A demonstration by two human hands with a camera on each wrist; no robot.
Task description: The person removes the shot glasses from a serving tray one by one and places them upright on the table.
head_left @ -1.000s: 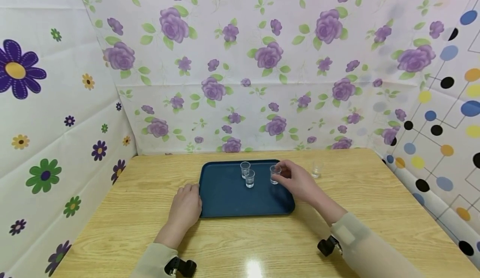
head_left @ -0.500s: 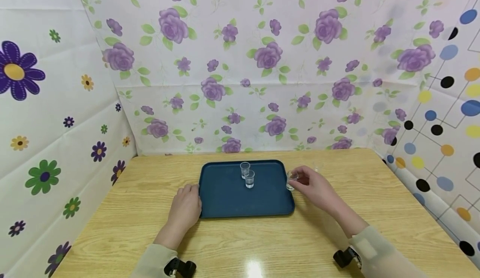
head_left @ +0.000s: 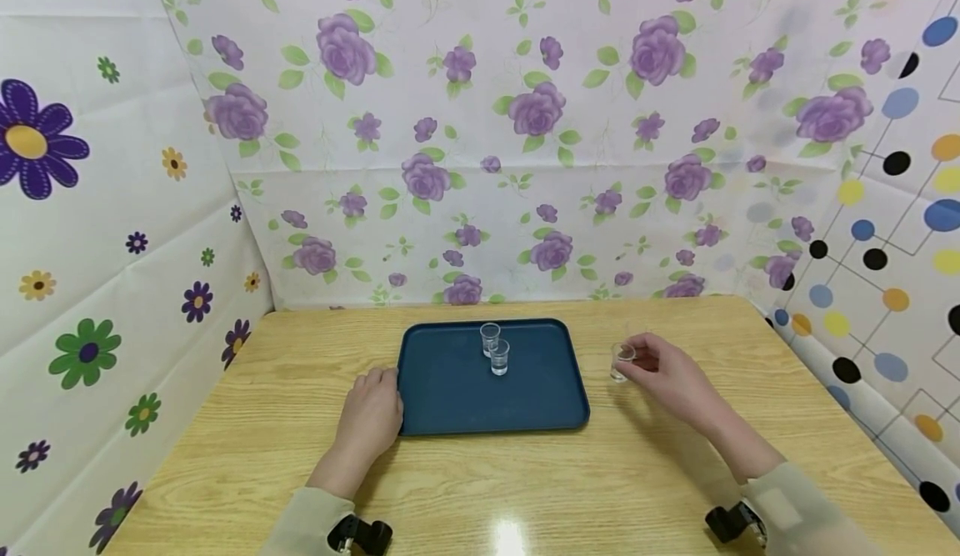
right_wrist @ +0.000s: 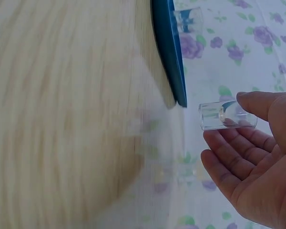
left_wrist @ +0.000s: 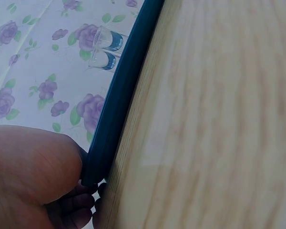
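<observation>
In the head view my right hand (head_left: 670, 373) pinches a small clear shot glass (head_left: 619, 363) between thumb and fingers, right of the blue tray (head_left: 480, 410). The right wrist view shows this glass (right_wrist: 210, 116) upright to the table, its base a little above the surface. My left hand (head_left: 372, 413) grips the tray's left edge near its front corner; in the left wrist view the tray rim (left_wrist: 117, 100) runs in between thumb and fingers. Two more shot glasses stand close together on the tray, a rear one (head_left: 489, 338) and a front one (head_left: 499, 359).
Another clear glass on the table is mostly hidden behind my right hand. The wooden table (head_left: 450, 489) reaches back to a flowered cloth (head_left: 420, 231). Patterned cloths also hang at the left and right sides.
My right hand has carried the shot glass rightward from over the tray, past its right edge, to above the table. The left hand, the tray and the two other glasses have stayed in place.
</observation>
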